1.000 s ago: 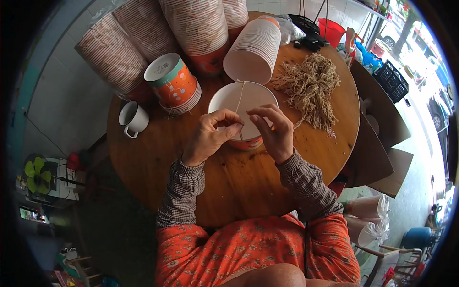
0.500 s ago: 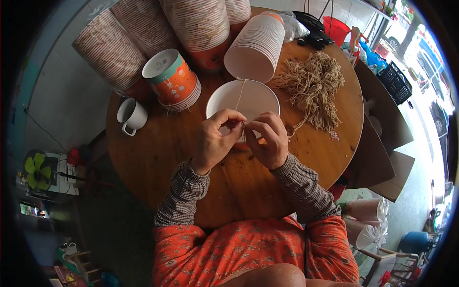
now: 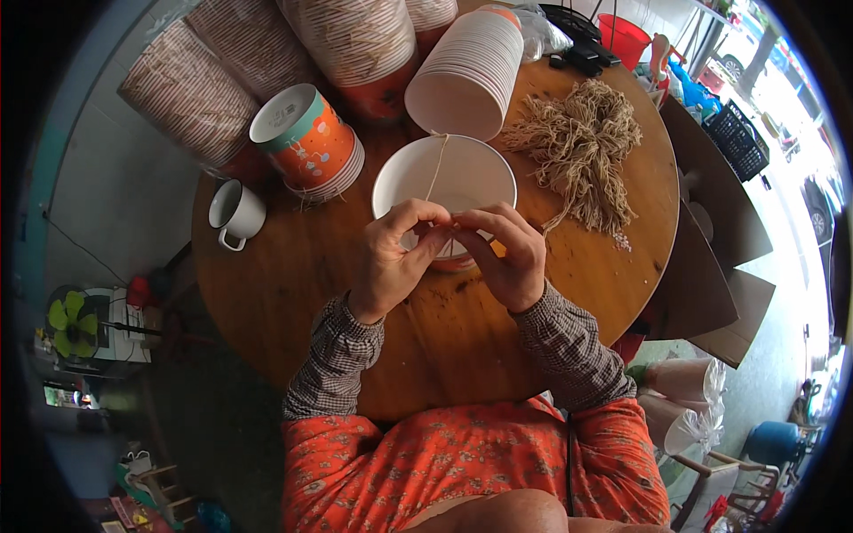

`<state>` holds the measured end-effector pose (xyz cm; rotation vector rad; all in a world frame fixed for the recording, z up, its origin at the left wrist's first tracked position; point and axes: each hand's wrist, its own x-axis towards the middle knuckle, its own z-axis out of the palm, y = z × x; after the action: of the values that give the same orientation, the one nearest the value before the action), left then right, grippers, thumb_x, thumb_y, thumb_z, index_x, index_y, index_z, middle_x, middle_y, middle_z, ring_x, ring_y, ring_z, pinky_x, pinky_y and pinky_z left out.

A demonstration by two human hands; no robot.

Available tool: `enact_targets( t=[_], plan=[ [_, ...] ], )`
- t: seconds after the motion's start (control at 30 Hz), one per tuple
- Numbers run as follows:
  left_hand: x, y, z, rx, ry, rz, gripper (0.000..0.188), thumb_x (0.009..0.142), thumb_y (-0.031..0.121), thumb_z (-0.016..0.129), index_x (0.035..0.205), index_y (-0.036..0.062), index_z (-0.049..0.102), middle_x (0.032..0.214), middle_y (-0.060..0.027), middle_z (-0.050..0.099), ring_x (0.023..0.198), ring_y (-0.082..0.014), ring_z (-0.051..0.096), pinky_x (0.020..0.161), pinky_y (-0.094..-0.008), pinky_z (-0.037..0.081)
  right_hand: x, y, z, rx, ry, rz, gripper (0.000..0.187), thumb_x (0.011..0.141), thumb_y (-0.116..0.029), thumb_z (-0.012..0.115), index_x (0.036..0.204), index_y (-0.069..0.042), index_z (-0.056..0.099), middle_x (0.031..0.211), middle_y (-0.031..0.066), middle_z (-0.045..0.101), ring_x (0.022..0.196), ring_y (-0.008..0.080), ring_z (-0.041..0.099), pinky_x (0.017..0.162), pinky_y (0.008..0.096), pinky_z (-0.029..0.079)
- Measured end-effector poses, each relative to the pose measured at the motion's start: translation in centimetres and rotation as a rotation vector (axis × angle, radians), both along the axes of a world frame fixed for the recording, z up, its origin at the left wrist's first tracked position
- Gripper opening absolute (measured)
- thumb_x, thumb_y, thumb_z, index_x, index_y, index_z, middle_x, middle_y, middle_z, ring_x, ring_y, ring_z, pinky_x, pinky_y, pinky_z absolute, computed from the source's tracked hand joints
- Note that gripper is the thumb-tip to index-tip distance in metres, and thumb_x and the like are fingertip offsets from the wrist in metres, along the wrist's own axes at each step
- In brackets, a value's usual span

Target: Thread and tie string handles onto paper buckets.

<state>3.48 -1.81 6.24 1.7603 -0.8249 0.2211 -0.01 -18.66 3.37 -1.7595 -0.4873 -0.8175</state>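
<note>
A white-lined paper bucket [image 3: 471, 169] stands mouth up on the round wooden table before me. A thin beige string [image 3: 438, 169] runs from its far rim across the opening to my fingers. My left hand [image 3: 397, 253] pinches the string over the near rim, thumb against forefinger. Right against it, my right hand [image 3: 506, 258] is closed in a pinch too, its fingertips meeting the left ones. Fingers hide the exact spot where the string is held. Right of the bucket lies a loose bundle of beige strings [image 3: 586, 151].
Nested paper buckets [image 3: 471, 75] lie on their side beyond. Left of them stands a short stack of orange buckets [image 3: 311, 147], with tall wrapped stacks [image 3: 355, 53] behind. A white mug [image 3: 238, 213] sits at the table's left edge. Cardboard boxes [image 3: 702, 240] stand right of the table.
Both hands stay together at the near rim, with the right hand's fingers shifted slightly up and left against the left fingertips. The whole view has shifted a little.
</note>
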Motion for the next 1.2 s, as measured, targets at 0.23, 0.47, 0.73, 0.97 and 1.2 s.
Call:
enact_targets(
  t=[0.23, 0.47, 0.73, 0.97, 1.2],
  plan=[
    [0.1, -0.4, -0.5, -0.054, 0.024, 0.013, 0.012, 0.085, -0.001, 0.066, 0.095, 0.0026, 0.061, 0.084, -0.0017, 0.064, 0.075, -0.0070, 0.059, 0.070, -0.0221, 0.049, -0.2, -0.2, 0.1, 0.010, 0.022, 0.010, 0.019, 0.078, 0.003, 0.071, 0.096, -0.003, 0.066, 0.088, 0.0076, 0.065, 0.077, 0.0207, 0.065, 0.063, 0.0294, 0.053],
    [-0.3, -0.2, -0.3, -0.039, 0.080, 0.032, 0.013, 0.084, -0.002, 0.065, 0.095, 0.0017, 0.061, 0.085, -0.0027, 0.064, 0.075, -0.0074, 0.059, 0.070, -0.0228, 0.049, -0.4, 0.2, 0.0, -0.098, -0.084, -0.084, 0.017, 0.076, 0.003, 0.070, 0.090, -0.004, 0.063, 0.084, 0.0071, 0.065, 0.071, 0.0220, 0.064, 0.060, 0.0307, 0.053],
    [-0.4, -0.1, -0.2, -0.014, 0.063, -0.011, 0.012, 0.084, 0.000, 0.065, 0.096, 0.0007, 0.063, 0.086, -0.0044, 0.064, 0.075, -0.0097, 0.061, 0.069, -0.0238, 0.050, -0.1, 0.2, 0.0, -0.127, -0.131, -0.147, 0.020, 0.074, 0.003, 0.069, 0.090, -0.004, 0.059, 0.080, 0.0060, 0.062, 0.066, 0.0215, 0.062, 0.055, 0.0311, 0.051],
    [-0.8, -0.3, 0.1, 0.087, 0.070, 0.048, 0.013, 0.083, -0.002, 0.066, 0.095, 0.0018, 0.063, 0.088, -0.0047, 0.064, 0.073, -0.0095, 0.061, 0.065, -0.0239, 0.051, -0.3, 0.1, -0.1, -0.171, -0.150, -0.172, 0.019, 0.073, 0.001, 0.070, 0.090, -0.005, 0.061, 0.081, 0.0062, 0.062, 0.065, 0.0215, 0.061, 0.054, 0.0311, 0.049],
    [-0.6, -0.5, -0.7, -0.083, -0.011, 0.050, 0.014, 0.085, -0.005, 0.063, 0.096, 0.0027, 0.061, 0.092, -0.0038, 0.064, 0.071, -0.0085, 0.060, 0.063, -0.0229, 0.051, -0.4, 0.2, 0.3, -0.212, -0.281, -0.122, 0.020, 0.076, 0.001, 0.070, 0.094, -0.003, 0.063, 0.086, 0.0089, 0.063, 0.069, 0.0244, 0.061, 0.056, 0.0330, 0.049]
  ],
)
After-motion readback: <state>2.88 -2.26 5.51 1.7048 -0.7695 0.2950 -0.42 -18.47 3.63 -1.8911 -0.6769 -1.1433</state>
